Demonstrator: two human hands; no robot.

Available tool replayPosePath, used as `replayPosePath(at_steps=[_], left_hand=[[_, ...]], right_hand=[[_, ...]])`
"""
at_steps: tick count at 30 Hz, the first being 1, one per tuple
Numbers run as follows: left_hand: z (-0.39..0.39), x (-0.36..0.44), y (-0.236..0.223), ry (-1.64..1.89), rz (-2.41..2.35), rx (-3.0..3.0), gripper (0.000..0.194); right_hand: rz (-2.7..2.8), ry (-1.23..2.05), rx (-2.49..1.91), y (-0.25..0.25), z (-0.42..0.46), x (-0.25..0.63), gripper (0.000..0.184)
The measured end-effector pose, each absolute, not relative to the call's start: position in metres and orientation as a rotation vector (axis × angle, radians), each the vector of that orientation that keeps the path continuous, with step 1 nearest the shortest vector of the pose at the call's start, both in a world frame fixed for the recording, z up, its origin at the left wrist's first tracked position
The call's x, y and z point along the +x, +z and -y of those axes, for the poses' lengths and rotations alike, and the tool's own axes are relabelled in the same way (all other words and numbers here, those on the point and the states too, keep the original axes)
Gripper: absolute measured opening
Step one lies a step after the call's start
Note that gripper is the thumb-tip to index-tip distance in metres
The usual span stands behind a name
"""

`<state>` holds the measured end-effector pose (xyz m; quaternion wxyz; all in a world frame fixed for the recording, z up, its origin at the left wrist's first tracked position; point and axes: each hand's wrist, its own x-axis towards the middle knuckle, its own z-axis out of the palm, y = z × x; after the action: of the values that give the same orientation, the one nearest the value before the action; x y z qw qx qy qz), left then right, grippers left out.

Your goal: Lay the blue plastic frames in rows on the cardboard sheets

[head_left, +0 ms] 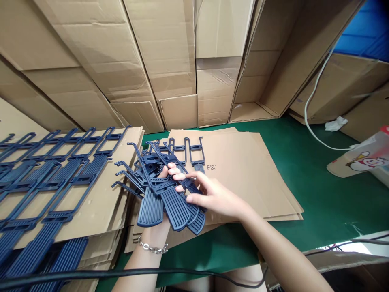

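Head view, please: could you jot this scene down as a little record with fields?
left hand: holds a fanned bunch of dark blue slatted plastic parts
right hand: touches the bunch's right side
left wrist: silver chain bracelet
under the hands: flat cardboard sheets, one printed FSC
at left: cardboard stack bearing similar parts
tabletop: green

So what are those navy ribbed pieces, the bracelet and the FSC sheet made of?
Navy ribbed pieces: probably moulded plastic, satin; uniform colour, thin ribs.
Bracelet: likely polished metal; silvery links glint.
FSC sheet: matte cardboard, apparently; brown, papery face.
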<state>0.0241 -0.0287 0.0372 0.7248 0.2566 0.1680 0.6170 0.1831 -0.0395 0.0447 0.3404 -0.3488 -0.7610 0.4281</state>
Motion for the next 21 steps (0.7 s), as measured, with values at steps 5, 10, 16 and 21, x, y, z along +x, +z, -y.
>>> replayPosePath(at_steps=[5,10,16,21], left_hand=[[0.032,0.033,0.042,1.306,-0.307,0.503,0.016],[0.038,0.042,0.05,1.302,-0.476,0.598,0.022],[0.031,0.029,0.042,1.208,-0.309,0.551,0.029],[0.023,0.017,0.035,1.033,-0.152,0.353,0.02]], right_hand=[[1.912,1.272,-0.918,0.046,0.044,0.187,0.042],[1.858,1.278,-0.911,0.042,0.045,0.188,0.032],[1.596,0.995,-1.123,0.036,0.036,0.198,0.034],[1.272,0.853,-1.396,0.032,0.011,0.232,0.056]])
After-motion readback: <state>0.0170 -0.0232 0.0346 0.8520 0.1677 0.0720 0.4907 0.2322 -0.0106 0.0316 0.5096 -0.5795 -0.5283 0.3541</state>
